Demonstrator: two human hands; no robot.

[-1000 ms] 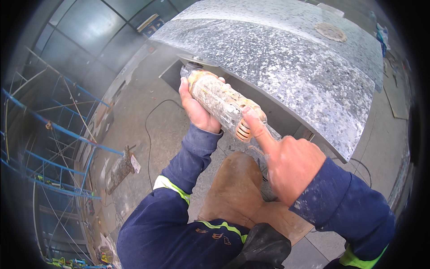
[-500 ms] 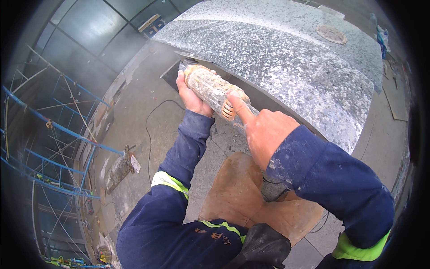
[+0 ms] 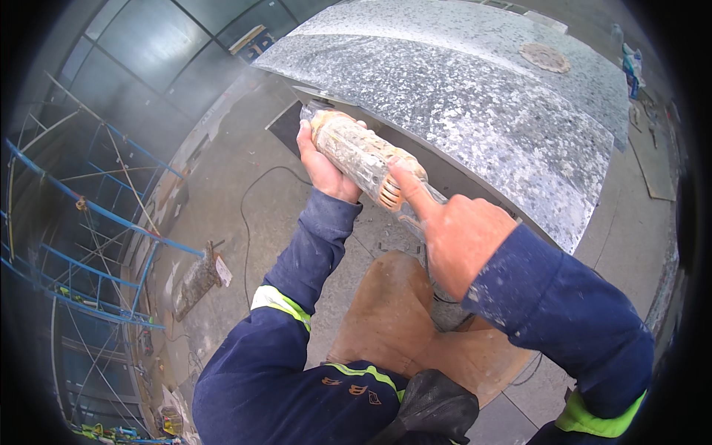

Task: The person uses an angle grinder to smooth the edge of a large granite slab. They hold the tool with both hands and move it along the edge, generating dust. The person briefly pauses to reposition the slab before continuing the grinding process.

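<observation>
A dust-caked angle grinder [image 3: 354,154] lies slantwise along the near edge of a grey speckled stone slab [image 3: 475,111]. Its head end points to the far left, beside the slab's edge, where the disc is mostly hidden. My left hand [image 3: 326,167] wraps the front of the body from beneath, the thumb along its left side. My right hand [image 3: 466,236] grips the rear end, with the index finger stretched along the casing by the orange vents. Pale dust hangs in the air beyond the grinder's head.
Blue scaffold frames [image 3: 96,215] stand at the left. A dark cable [image 3: 245,215] curves over the floor near a dusty block-like object [image 3: 199,285]. On the slab lies a round, pale disc [image 3: 545,57]. A flat board [image 3: 651,167] lies at the far right.
The grinder and both my hands have shifted a little to the right and nearer along the slab's edge. My grip looks the same.
</observation>
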